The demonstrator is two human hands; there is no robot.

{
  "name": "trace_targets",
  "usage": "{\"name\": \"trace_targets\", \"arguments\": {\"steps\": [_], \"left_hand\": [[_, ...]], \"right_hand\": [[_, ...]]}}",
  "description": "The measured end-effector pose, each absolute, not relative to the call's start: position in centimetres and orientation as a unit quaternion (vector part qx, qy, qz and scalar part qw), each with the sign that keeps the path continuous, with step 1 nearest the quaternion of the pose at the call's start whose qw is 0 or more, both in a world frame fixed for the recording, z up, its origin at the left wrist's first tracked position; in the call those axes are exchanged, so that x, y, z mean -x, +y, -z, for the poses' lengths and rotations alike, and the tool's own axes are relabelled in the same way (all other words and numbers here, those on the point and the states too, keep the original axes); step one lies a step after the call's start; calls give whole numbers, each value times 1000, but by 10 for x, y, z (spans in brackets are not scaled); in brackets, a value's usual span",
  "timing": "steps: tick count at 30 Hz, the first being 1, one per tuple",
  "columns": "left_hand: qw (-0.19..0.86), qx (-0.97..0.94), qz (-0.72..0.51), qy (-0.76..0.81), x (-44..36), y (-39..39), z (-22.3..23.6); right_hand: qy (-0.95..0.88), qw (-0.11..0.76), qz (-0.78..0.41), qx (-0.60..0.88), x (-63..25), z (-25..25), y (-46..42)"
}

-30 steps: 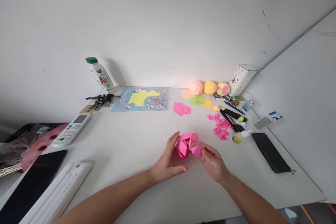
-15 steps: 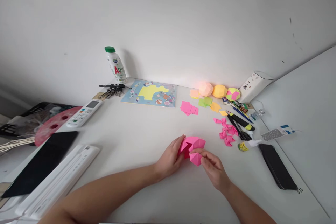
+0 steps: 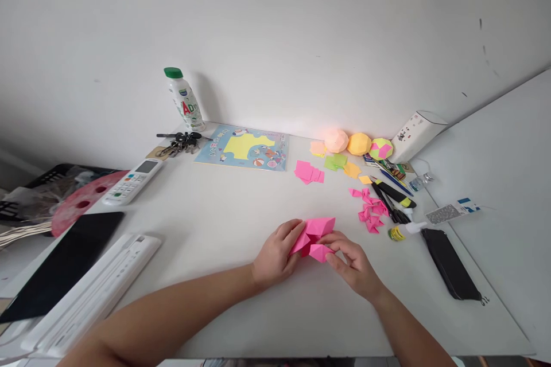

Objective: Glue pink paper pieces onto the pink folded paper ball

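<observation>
A partly open, faceted pink origami model [image 3: 319, 226] is held just above the white table, with a dark hollow at its middle. My left hand [image 3: 278, 252] wraps round its left side, thumb and fingers closed on the paper. On the right, my right hand [image 3: 350, 262] pinches a lower pink flap of the same model between thumb and fingers. Whether that flap is joined to the rest is hidden. Several loose folded pink paper pieces [image 3: 371, 212] lie right of the hands. Behind the model are flat pink paper squares [image 3: 306, 172].
Finished paper balls in peach [image 3: 336, 140], orange [image 3: 359, 144] and green-pink [image 3: 381, 149] stand by the wall. A glue bottle [image 3: 396, 233], black cutter [image 3: 394, 193] and black pouch [image 3: 451, 265] lie right. Left are a remote [image 3: 133, 182], keys [image 3: 185, 142] and a plastic bottle [image 3: 186, 100].
My right hand has shifted slightly, its fingers now reaching further in toward the model's hollow. The lower pink flap has tilted and moved closer to the model. The camera view has shifted a little.
</observation>
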State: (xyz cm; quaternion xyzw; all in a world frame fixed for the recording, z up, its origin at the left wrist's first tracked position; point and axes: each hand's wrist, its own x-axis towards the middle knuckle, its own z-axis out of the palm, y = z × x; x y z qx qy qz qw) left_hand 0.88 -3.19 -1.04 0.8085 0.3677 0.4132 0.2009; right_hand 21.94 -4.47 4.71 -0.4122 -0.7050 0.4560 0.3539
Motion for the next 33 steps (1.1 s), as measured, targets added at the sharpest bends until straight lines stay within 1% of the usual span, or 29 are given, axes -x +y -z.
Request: {"name": "trace_targets", "arguments": {"steps": [4,6,10,20,26,33], "left_hand": [[201,-806,-420,365,-9,-32,8],[201,-806,-421,364,-9,-32,7],[203,-805,-419,368,-10,-32,8],[240,-793,-415,377,-10,-32,2],[241,-795,-414,371,-9,-32,3],[241,-799,-395,384,-8,-33,9]], "right_hand": [[-767,342,-367,400,-219,-43,-41],[-775,345,-346,401,-219,-41,-40],[-766,346,-351,411,-217,-38,-41],[-696,313,-416,494,-210,-27,-47],[-720,342,-395,457,-207,-29,-45],[-714,364,-386,457,-208,-25,-46]]}}
